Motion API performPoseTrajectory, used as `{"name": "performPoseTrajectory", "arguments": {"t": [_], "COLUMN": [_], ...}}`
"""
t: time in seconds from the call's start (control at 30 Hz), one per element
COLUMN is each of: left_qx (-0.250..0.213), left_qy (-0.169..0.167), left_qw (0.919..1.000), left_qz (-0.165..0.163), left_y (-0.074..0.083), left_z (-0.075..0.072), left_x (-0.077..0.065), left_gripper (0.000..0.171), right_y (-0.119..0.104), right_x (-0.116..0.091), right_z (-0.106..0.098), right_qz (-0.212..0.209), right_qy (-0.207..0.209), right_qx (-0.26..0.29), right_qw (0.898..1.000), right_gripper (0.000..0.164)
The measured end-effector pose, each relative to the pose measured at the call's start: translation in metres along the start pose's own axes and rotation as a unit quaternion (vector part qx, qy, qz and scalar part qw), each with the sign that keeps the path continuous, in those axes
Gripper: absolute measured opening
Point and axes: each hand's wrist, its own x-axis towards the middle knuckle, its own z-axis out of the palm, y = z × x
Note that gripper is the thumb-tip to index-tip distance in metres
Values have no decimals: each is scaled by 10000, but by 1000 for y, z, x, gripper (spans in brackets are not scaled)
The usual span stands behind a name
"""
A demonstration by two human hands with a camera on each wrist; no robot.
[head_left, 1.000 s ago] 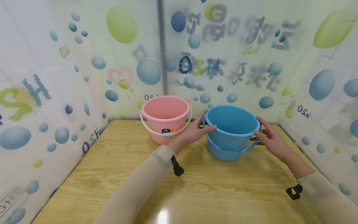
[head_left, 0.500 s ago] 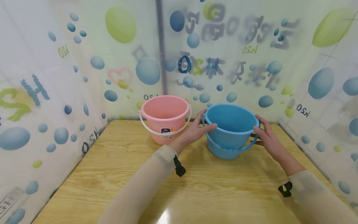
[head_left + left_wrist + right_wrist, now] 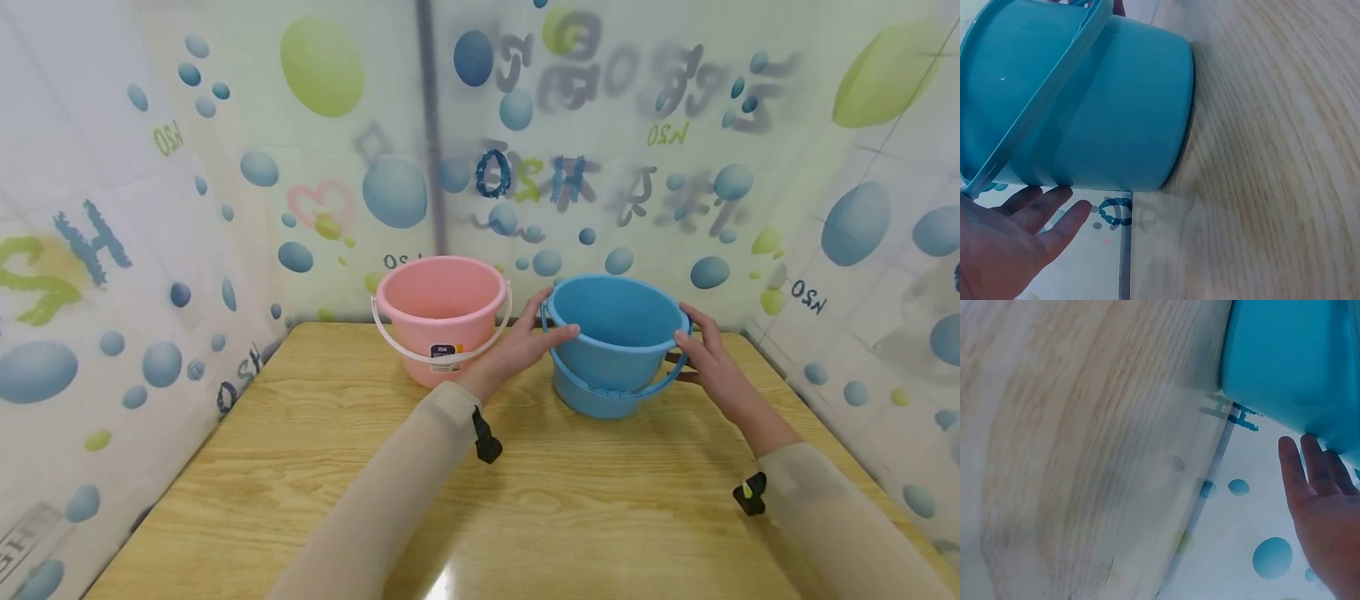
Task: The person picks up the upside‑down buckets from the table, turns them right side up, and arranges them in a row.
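A blue bucket [image 3: 615, 367] stands upright at the back right of the table, its blue handle [image 3: 663, 384] hanging down in front. My left hand [image 3: 521, 346] holds its left side, thumb across the rim and fingers against the outer wall. On the opposite side my right hand [image 3: 716, 367] grips the rim with thumb and index finger, the other fingers beneath it. Both wrist views show fingers touching the bucket wall, with the base at the tabletop. Beside my left hand is a pink bucket [image 3: 416, 337], its white handle lowered and partly hidden by my forearm.
The wooden table [image 3: 600, 500] runs back to a wall curtain [image 3: 630, 100] printed with blue and green spots. More of this curtain closes in the left and right sides. The pink bucket stands just left of the blue one.
The blue bucket has shifted slightly back and to the left, with both hands still on it. My right forearm has come further inward. The pink bucket has stayed in place.
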Motion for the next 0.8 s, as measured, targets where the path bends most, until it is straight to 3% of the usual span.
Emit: {"name": "performPoseTrajectory", "arguments": {"t": [0.33, 0.57, 0.8], "left_qx": [-324, -385, -505], "left_qy": [-133, -69, 31], "left_qw": [9993, 9990, 9986], "left_qz": [-94, -239, -175], "left_y": [3, 2, 0], "left_z": [-1, -2, 0], "left_x": [10, 16, 20], "left_gripper": [95, 93, 91], "right_y": [3, 4, 7], "right_x": [10, 17, 24], "right_z": [0, -2, -2], "right_qz": [47, 157, 240], "right_qy": [70, 112, 158], "right_qx": [66, 106, 104], "right_qw": [9999, 9998, 9995], "right_gripper": [72, 75, 76]}}
